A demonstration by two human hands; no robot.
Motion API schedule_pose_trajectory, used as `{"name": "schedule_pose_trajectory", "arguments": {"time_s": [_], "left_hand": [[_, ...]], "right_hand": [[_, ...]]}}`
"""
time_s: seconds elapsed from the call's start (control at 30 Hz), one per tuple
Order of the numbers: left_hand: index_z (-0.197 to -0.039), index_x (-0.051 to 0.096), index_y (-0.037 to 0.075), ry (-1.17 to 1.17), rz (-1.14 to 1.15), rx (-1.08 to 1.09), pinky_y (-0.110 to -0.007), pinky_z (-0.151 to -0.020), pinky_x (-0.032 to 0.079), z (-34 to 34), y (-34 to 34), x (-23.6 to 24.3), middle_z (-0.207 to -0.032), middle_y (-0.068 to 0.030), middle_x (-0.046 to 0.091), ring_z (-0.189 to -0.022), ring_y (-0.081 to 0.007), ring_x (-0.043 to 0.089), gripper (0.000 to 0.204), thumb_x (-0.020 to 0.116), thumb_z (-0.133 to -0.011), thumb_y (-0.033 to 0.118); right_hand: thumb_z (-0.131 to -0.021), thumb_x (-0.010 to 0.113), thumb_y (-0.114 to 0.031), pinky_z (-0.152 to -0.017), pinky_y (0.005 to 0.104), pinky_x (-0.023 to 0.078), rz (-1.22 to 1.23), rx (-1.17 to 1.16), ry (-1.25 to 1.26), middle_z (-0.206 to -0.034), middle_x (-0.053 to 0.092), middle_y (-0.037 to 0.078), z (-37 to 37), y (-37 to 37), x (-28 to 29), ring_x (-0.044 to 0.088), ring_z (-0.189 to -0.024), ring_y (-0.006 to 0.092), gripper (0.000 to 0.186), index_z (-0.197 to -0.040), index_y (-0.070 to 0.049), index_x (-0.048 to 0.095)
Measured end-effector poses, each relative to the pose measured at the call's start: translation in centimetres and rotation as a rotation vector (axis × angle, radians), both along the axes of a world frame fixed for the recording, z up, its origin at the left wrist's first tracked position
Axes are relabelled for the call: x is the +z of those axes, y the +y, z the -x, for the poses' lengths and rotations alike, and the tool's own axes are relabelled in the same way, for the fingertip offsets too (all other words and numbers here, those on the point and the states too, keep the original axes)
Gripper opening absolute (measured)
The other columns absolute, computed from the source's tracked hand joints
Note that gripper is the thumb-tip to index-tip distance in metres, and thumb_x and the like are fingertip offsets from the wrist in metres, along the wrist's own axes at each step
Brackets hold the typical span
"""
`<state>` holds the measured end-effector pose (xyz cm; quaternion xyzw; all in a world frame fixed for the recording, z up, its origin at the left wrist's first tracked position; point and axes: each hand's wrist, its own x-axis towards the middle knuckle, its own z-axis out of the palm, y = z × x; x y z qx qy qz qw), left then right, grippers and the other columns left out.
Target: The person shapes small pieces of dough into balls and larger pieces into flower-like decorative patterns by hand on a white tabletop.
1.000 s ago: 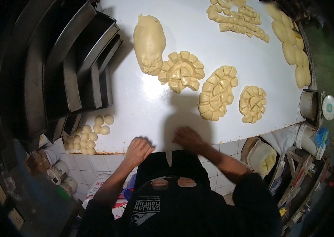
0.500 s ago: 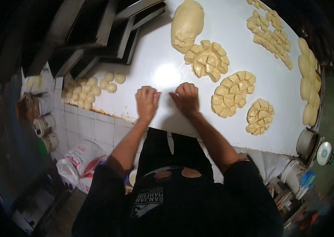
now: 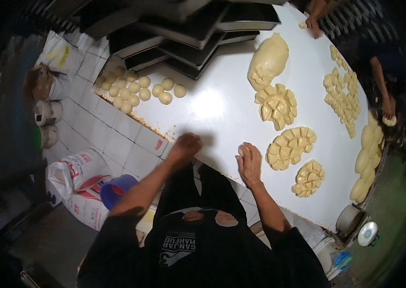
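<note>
My left hand (image 3: pixel 185 146) rests at the table's front edge, fingers curled, with what is under them hidden. My right hand (image 3: pixel 249 163) is on the white table, fingers bent, with a small pale spot at the fingertips that I cannot make out. Right of it lie cut, flower-like dough rounds (image 3: pixel 290 148), (image 3: pixel 308 178), (image 3: pixel 276 106). Beyond them is a large smooth dough lump (image 3: pixel 267 60). Several small dough balls (image 3: pixel 134 89) sit at the left end of the table (image 3: pixel 212 122).
Dark metal pans (image 3: pixel 188 45) are stacked at the back left. Cut dough pieces (image 3: pixel 342 101) and oval loaves (image 3: pixel 366 158) line the right side. Another person's hand (image 3: pixel 311 24) and a co-worker's hand (image 3: pixel 388 108) are at the far side. Sacks (image 3: pixel 83 173) and a purple bucket (image 3: pixel 116 189) stand below.
The view has turned, bringing other people's hands into sight. My hands moved forward onto the table, then back toward its edge and farther apart. The dough lies as before on the table.
</note>
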<state>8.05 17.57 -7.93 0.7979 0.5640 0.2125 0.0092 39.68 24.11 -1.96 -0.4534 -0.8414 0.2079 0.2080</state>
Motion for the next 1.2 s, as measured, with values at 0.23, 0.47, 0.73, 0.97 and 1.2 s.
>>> {"name": "schedule_pose_trajectory", "arguments": {"time_s": [0.23,0.47,0.73,0.97,1.2], "left_hand": [[-0.116,0.066,0.006,-0.330,0.083,0.229,-0.048,-0.103,0.048,-1.9,-0.9,4.8,-0.122,-0.0111,0.064,-0.118,-0.0336,0.061,0.033,0.078,-0.086,0.014],[-0.128,0.066,-0.005,-0.407,-0.125,0.284,-0.042,-0.093,0.056,6.9,0.6,9.1,-0.116,-0.0179,0.067,-0.106,-0.0351,0.066,0.036,0.064,-0.093,-0.003],[-0.160,0.049,0.011,0.152,0.124,0.443,-0.061,-0.124,0.030,9.5,3.4,9.0,-0.168,-0.0168,0.044,-0.156,-0.0419,0.036,0.062,0.066,-0.103,0.027],[-0.152,0.054,0.002,-0.910,0.638,0.181,-0.043,-0.094,0.059,-5.8,4.7,8.5,-0.135,-0.0193,0.067,-0.104,-0.0305,0.072,0.051,0.064,-0.108,0.025],[-0.153,0.051,0.003,-1.494,1.361,0.509,-0.033,-0.071,0.058,-14.4,-0.7,9.4,-0.119,-0.0118,0.069,-0.088,-0.0180,0.068,0.067,0.058,-0.109,0.054]], "right_hand": [[-0.095,0.077,-0.020,-0.102,0.0494,0.051,0.333,0.031,0.250,-0.127,0.067,0.025,17.2,6.7,10.0,0.063,-0.120,0.0431,0.046,-0.134,-0.001,0.062],[-0.096,0.075,-0.020,-0.112,0.0490,0.045,0.049,0.018,0.108,-0.145,0.059,0.021,20.1,2.8,6.3,0.054,-0.134,0.0404,0.036,-0.126,-0.002,0.066],[-0.099,0.070,-0.023,-0.093,0.0488,0.055,0.318,-0.455,0.084,-0.116,0.070,0.021,3.0,2.4,4.2,0.068,-0.106,0.0423,0.025,-0.113,-0.003,0.070],[-0.102,0.065,-0.021,-0.072,0.0552,0.057,-0.066,-0.624,-0.295,-0.101,0.073,0.023,-5.2,11.9,2.0,0.072,-0.088,0.0455,0.018,-0.105,-0.003,0.066],[-0.098,0.064,-0.021,-0.072,0.0537,0.052,0.308,0.209,-0.436,-0.091,0.070,0.016,0.4,-4.7,0.7,0.070,-0.079,0.0349,0.023,-0.104,0.001,0.068]]}}
